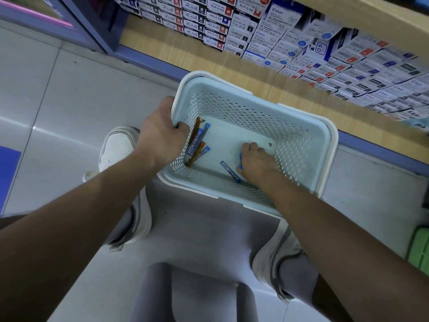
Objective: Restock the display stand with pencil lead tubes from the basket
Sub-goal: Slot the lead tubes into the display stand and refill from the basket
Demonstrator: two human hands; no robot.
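Head view, mid-frame: my left hand (160,133) grips the basket (332,145) rim; my right hand (254,159) clutches a blue lead tube (240,157). Pickup step, I judge; next, lift it clear.

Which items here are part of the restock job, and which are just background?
Job:
basket
lead tubes lying in it
left hand, gripping the basket rim
right hand, fingers curled round more lead tubes

Background:
refill boxes
wooden shelf under them
green object at the frame edge, unclear what
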